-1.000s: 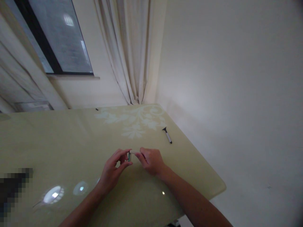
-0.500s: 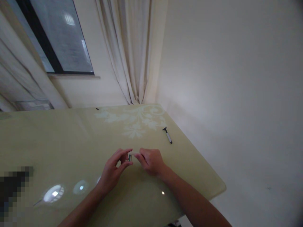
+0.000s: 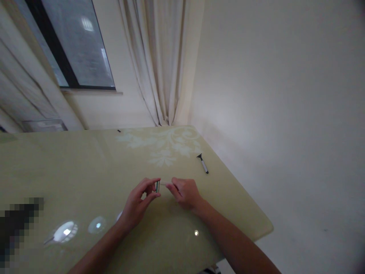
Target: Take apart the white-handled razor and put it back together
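Between the thumb and fingertips of my left hand is a small narrow piece, dark green with pale edges, held upright. It is too small to name. My right hand is closed, its thumb pressed against the curled fingers, on a thin pale stick. The stick points left, its tip at the upper part of the green piece; I cannot tell whether they touch. Beyond my right hand, a razor with a black head and grey-and-black handle lies on the table.
The glossy, pale green table has a white floral pattern near its far corner. A tiny black object lies by the far edge. A pixelated dark shape is at left. Walls, curtains and a window stand behind.
My right hand has shifted slightly right, away from the left hand, and more of the stick shows between them. The green piece appears taller and less covered. The view moved slightly.
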Demonstrator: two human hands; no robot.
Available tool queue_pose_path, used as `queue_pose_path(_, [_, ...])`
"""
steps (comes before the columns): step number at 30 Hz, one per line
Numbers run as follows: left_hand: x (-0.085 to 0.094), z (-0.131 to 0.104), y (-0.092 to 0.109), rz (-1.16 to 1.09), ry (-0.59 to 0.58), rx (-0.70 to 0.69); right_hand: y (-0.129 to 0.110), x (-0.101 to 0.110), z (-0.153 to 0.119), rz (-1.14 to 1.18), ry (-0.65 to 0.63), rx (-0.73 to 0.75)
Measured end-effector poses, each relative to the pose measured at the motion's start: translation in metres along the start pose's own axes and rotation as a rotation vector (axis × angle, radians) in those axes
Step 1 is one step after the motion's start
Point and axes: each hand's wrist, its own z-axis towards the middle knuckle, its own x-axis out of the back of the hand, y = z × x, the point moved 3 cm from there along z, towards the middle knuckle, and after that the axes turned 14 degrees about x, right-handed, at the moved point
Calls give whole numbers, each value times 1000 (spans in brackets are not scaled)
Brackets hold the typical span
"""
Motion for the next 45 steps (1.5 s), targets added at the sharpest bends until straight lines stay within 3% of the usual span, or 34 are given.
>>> queue_pose_path(4, [0, 0, 0, -5, 2, -16, -4, 0, 1, 18, -26, 89])
queue_pose_path(9, [1, 1, -3, -15, 10, -21, 2, 2, 0, -16, 18, -30])
queue_pose_path(14, [1, 0, -1, -8, 0, -14, -4, -1, 1, 6, -29, 85])
queue_pose_path(19, [1, 0, -2, -9, 8, -12, 3, 1, 0, -30, 0, -39])
queue_pose_path(24, [2, 0, -3, -7, 7, -5, -2, -1, 1, 6, -19, 81])
queue_pose_path(29, [1, 1, -3, -10, -4, -1, 5, 0, 0, -40, 2, -61])
queue_pose_path(33, [0, 1, -5, -3, -7, -19, -1, 0, 1, -3, -37, 65])
queue_pose_path(39, [-1, 1, -6, -1, -15, -23, 5, 0, 1, -35, -10, -30])
queue_pose_path(45, [0, 2, -7, 8, -6, -28, -1, -3, 4, -6, -53, 59])
